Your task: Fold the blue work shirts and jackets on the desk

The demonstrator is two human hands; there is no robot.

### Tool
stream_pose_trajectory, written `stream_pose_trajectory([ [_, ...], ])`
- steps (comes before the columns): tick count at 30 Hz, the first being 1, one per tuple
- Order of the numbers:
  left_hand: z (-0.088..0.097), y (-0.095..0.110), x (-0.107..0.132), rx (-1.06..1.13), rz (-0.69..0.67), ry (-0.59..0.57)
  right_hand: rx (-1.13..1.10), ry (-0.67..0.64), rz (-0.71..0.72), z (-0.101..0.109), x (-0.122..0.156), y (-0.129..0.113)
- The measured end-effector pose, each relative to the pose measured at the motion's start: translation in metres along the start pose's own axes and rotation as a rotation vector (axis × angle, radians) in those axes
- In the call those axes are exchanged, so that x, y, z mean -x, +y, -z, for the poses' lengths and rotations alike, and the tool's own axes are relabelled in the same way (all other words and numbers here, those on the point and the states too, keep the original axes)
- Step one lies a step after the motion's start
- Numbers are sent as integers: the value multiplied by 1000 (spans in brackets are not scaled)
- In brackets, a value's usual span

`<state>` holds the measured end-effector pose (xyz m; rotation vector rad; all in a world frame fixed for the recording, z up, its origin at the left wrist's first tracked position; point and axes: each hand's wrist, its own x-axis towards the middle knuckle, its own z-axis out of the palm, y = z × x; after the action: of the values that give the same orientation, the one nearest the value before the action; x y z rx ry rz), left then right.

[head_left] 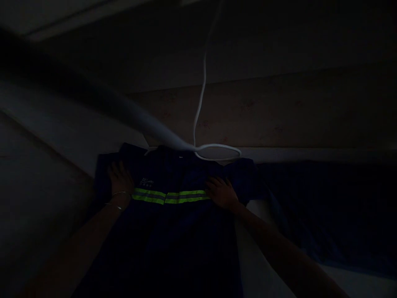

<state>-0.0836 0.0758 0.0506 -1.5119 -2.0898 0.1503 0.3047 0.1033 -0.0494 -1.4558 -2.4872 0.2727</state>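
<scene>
A dark blue work shirt (173, 231) with a yellow-green reflective stripe across the chest lies spread out in front of me. My left hand (120, 180) rests flat on its upper left part, beside a small pale printed logo, fingers apart; bangles circle that wrist. On the opposite side of the chest, my right hand (221, 191) lies flat at the end of the stripe, fingers stretched out. Both palms press on the cloth and hold nothing. The picture is very dark, so the shirt's lower edge and folds are hard to make out.
A white cable (200, 99) hangs from above and loops just beyond the collar. A blurred pole-like shape (133, 111) crosses close to the camera from the upper left. More dark blue cloth (335, 211) lies at right. A patterned panel (279, 111) stands behind.
</scene>
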Motion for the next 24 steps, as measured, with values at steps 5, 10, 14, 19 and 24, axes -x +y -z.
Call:
stream_pose_trajectory([
  [5,-3,59,-13,-61,-4,-235,-8,-4,-3,2,1,-2],
  [10,-29,113,-8,207,-246,-324,-13,-44,-35,4,0,-10],
  [14,-66,113,-27,208,-431,-377,-41,-98,-105,8,-5,-23],
  [19,-100,93,-63,211,-446,-387,-124,-84,-159,9,-16,-48],
  [24,-119,86,-87,258,-419,-322,-227,-88,-105,22,-17,-66],
])
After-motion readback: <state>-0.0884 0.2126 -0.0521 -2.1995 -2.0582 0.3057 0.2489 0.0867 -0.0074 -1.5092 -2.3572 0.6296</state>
